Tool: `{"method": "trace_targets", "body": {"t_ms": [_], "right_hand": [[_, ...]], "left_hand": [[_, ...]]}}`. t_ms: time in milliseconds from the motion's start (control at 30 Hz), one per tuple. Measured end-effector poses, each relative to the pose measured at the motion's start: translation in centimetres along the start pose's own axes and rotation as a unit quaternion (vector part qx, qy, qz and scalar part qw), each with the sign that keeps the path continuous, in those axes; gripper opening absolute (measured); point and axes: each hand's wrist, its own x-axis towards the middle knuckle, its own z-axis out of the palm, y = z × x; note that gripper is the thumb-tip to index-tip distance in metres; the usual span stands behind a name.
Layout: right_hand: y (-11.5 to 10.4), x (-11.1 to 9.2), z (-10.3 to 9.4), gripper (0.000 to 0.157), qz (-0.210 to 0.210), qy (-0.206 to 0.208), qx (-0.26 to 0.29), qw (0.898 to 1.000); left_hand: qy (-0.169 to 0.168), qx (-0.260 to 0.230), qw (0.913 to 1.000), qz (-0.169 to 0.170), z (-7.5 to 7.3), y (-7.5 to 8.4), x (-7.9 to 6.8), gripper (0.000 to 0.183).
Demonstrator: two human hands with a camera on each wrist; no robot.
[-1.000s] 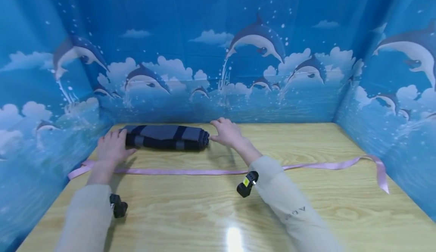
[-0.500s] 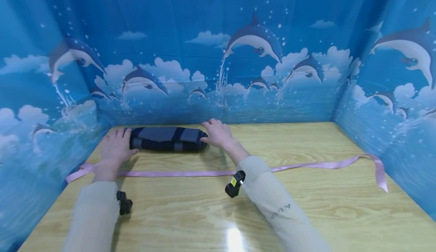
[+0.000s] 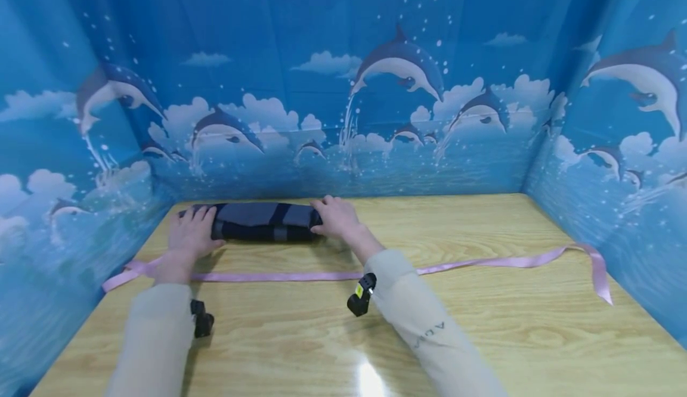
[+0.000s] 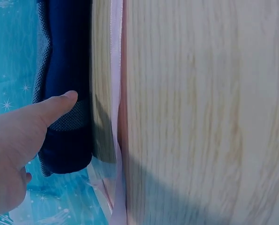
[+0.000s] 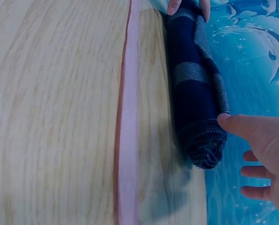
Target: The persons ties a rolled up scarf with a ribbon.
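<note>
A rolled-up dark navy scarf [image 3: 252, 223] with grey bands lies along the back left of the table. My left hand [image 3: 194, 230] holds its left end, thumb on the near side and fingers over the top. In the left wrist view the thumb of my left hand [image 4: 27, 126] lies across a grey band, while most of the fingers are hidden. At the other end is my right hand [image 3: 337, 217]. The right wrist view shows the thumb of my right hand [image 5: 266, 145] at the roll's upper edge, with the other fingers spread beyond the frayed end.
A long pink ribbon [image 3: 279, 276] stretches across the wooden table [image 3: 300, 337] in front of the roll. Its right end bends toward the near side. Blue dolphin-print curtains [image 3: 300, 87] enclose the back and both sides.
My right hand has moved left onto the roll's right end. My left hand has shifted right, farther over the left end, and the roll's visible left part has shortened.
</note>
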Motion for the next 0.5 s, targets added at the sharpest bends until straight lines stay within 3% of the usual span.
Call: {"method": "trace_targets", "body": {"t_ms": [200,500], "right_hand": [[-0.6,0.1,0.6,0.063,-0.015,0.000,0.000,1.000],[-1.4,0.4,1.5,0.066,0.003,0.003,-0.007,1.000]], "left_hand": [[0.006,-0.008,0.9999,-0.003,0.2,0.1,0.0,0.082],[0.012,0.025,0.9996,-0.010,0.5,0.5,0.8,0.072]]}}
